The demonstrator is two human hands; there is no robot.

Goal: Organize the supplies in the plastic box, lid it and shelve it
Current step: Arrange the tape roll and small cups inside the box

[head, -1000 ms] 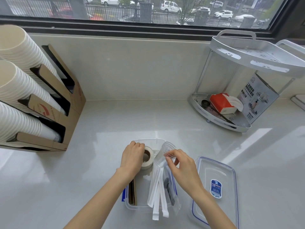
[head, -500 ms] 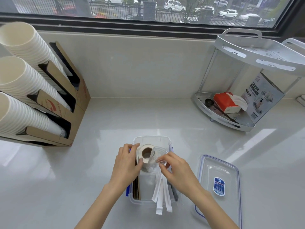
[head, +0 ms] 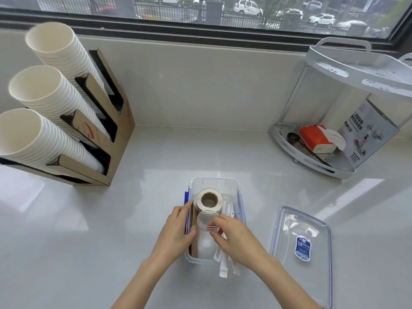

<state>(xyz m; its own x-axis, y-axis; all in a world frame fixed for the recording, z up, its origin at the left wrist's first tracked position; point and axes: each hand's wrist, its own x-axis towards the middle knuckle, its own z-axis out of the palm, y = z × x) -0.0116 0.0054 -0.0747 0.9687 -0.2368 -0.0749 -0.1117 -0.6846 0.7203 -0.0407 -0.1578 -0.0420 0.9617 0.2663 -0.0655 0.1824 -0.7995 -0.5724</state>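
Note:
A clear plastic box [head: 215,182] with blue clips stands open on the counter in front of me. Inside, a roll of beige tape [head: 209,200] lies at the far end. My right hand [head: 234,236] grips a small clear plastic cup [head: 206,221] lying on its side in the box. My left hand [head: 177,230] presses on the box's left wall, beside flat brown cards [head: 194,244] standing along that side. White wrapped strips [head: 224,267] hang over the near rim. The clear lid [head: 301,248] with a blue label lies flat to the right.
A cardboard dispenser [head: 107,139] with three stacks of white paper cups stands at the left. A white two-tier corner shelf [head: 347,168] at the back right holds an orange tissue pack [head: 314,138] and a printed carton [head: 365,134]. A window runs along the back wall.
My right hand brought the clear cup down into the box, near the tape roll. My left hand left the tape roll and moved to the box's left wall.

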